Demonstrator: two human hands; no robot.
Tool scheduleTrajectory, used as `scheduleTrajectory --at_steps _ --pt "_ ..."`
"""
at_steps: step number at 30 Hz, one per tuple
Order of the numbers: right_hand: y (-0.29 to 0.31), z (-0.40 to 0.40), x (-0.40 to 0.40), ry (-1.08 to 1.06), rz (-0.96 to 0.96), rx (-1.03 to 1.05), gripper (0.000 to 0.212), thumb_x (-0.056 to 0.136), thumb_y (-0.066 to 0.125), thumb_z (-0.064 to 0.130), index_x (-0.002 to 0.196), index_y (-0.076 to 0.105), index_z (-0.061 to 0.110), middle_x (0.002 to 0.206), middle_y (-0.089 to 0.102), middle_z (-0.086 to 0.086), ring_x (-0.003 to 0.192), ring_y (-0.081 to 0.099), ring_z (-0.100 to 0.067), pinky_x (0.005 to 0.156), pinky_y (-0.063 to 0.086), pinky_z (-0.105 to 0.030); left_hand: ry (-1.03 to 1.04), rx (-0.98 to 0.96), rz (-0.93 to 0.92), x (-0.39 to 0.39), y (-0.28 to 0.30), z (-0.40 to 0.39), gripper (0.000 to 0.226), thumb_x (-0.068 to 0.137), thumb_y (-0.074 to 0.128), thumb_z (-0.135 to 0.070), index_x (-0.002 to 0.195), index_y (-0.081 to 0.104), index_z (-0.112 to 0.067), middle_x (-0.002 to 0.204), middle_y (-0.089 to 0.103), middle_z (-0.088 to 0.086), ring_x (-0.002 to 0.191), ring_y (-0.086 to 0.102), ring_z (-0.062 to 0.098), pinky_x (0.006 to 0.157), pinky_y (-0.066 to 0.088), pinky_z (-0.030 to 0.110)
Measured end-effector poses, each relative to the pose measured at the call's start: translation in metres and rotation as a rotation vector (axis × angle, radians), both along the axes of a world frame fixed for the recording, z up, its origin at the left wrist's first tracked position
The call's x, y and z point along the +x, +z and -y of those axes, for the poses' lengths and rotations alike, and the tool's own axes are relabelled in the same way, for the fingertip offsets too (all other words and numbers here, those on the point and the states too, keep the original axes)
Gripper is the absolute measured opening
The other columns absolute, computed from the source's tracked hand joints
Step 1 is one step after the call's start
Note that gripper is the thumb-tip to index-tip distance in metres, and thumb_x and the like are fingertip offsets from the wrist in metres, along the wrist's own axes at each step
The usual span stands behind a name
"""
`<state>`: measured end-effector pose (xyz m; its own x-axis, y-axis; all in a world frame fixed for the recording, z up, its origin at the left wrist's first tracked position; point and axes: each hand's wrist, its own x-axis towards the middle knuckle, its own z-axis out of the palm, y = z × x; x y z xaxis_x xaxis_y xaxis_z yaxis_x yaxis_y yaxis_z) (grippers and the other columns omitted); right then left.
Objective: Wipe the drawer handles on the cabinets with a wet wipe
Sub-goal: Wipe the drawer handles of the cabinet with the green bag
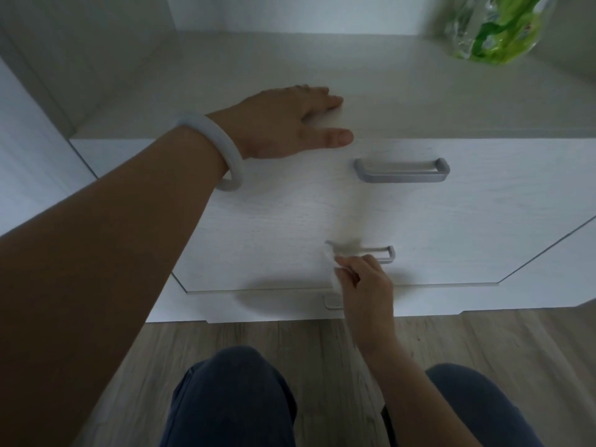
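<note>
Your right hand (pixel 364 279) pinches the wet wipe (pixel 332 262), fingers curled round it, at the left end of the lower drawer handle (pixel 380 253); wipe is blurred, contact with the handle likely but can't confirm. Your left hand (pixel 290 121) lies flat, fingers straight, on the cabinet top (pixel 451 101) at its front edge, white bangle (pixel 222 150) on the wrist. Upper drawer handle (pixel 403 171) is uncovered. Green plastic pack (pixel 496 27) sits at the back right of the top

White cabinet (pixel 483 201), grey handles (pixel 401 171), green packet (pixel 496 30), white bangle (pixel 222 150).
</note>
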<state>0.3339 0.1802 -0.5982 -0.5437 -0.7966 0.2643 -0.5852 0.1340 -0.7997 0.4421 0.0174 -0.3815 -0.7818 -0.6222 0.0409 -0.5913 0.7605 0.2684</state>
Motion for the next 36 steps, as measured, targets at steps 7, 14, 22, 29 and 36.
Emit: scheduleTrajectory --at_steps 7,14,22,29,36 --pt "0.012 0.005 -0.016 -0.216 0.019 -0.055 0.02 0.093 0.058 0.007 0.112 0.059 0.013 0.107 0.05 0.0 0.088 0.055 -0.011 0.073 0.043 -0.009 -0.013 -0.011 -0.012 -0.001 0.0 0.001 0.075 0.086 0.042 -0.065 0.151 0.023 -0.033 0.159 0.015 -0.01 0.146 0.011 0.009 0.116 0.006 0.028" --pt "-0.024 -0.018 0.003 0.096 0.08 0.129 0.007 0.093 0.058 0.015 0.094 0.062 0.021 0.095 0.057 0.012 0.078 0.058 0.0 0.065 0.048 -0.012 -0.032 -0.063 -0.019 0.0 -0.003 0.003 0.075 0.086 0.04 -0.067 0.15 0.024 -0.032 0.159 0.017 -0.01 0.146 0.014 0.01 0.117 0.01 0.031" --pt "-0.066 -0.024 -0.041 -0.618 0.637 0.194 0.006 0.094 0.058 0.011 0.097 0.061 0.014 0.095 0.063 -0.008 0.079 0.062 -0.017 0.059 0.048 -0.022 -0.038 -0.705 -0.163 0.007 -0.049 -0.017 0.067 0.093 0.039 -0.06 0.141 0.045 -0.013 0.144 0.048 0.007 0.129 0.047 0.027 0.105 0.033 0.042" --pt "-0.087 -0.013 -0.035 -0.385 0.411 0.313 0.029 0.097 0.046 0.004 0.119 0.061 0.015 0.109 0.052 0.003 0.086 0.052 -0.01 0.072 0.046 -0.017 -0.018 -0.818 -0.31 0.004 -0.063 -0.014 0.061 0.095 0.041 -0.058 0.136 0.051 -0.015 0.138 0.054 0.006 0.124 0.054 0.025 0.102 0.037 0.041" --pt "-0.115 -0.002 -0.05 -0.359 0.404 0.45 0.024 0.095 0.051 0.006 0.114 0.065 0.008 0.093 0.058 -0.001 0.088 0.058 -0.019 0.054 0.037 -0.003 -0.005 -0.855 -0.346 0.005 -0.066 -0.013 0.063 0.095 0.038 -0.062 0.136 0.052 -0.015 0.137 0.056 0.005 0.123 0.055 0.025 0.1 0.04 0.043"
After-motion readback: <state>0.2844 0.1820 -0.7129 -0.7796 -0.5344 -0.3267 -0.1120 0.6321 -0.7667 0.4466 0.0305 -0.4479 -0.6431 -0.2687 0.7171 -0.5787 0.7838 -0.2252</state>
